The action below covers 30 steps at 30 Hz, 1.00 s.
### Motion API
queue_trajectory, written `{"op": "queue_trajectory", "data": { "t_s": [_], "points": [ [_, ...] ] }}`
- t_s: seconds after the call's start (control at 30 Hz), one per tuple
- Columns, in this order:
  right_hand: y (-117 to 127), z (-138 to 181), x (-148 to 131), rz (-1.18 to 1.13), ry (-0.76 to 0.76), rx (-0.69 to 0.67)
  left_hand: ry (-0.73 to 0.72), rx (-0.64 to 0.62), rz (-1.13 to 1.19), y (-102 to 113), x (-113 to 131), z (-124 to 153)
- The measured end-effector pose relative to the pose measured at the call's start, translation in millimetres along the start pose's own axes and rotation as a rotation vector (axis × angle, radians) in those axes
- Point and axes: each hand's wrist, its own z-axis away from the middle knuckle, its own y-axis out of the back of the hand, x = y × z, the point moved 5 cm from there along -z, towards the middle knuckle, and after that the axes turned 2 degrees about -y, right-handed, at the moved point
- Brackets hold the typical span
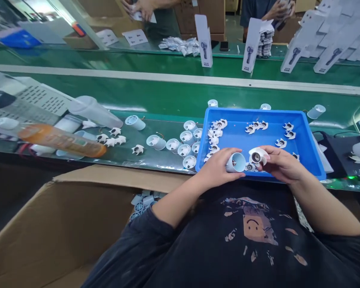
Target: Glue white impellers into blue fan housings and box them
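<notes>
My left hand (218, 170) is wrapped round a light blue cylindrical housing (237, 163), its open end facing me with a small copper-coloured motor part inside. Just to the right, my right hand (283, 163) pinches a white fan impeller (257, 157) by its edge, its dark round hub turned toward me. The two parts are close together but apart. Both hands are over the near edge of a blue tray (228, 140), where several more white impellers lie along the left side, at the back and at the right.
Several light blue housings (184, 150) with white impellers inside stand left of the tray. Loose impellers (137, 149) and an orange drink bottle (63, 140) lie farther left. Below is an open cardboard box (87, 216). White printed boxes (204, 42) stand across the green belt, near co-workers' hands (142, 8).
</notes>
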Motion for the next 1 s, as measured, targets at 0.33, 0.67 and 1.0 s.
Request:
{"op": "queue_trajectory", "data": {
  "t_s": [0.33,0.67,1.0],
  "points": [
    [-28.1,0.7,-32.0,0.138,0.37,0.232,-0.266,0.172,-0.399,-3.3,36.8,9.9],
    [3.7,57.0,-26.8,0.011,0.455,-0.052,-0.085,0.173,-0.442,61.8,-10.9,-13.0],
    [7.6,97.1,32.5,0.033,0.135,0.281,0.99,0.419,-0.485,198.7,-230.1,-64.8]
  ]
}}
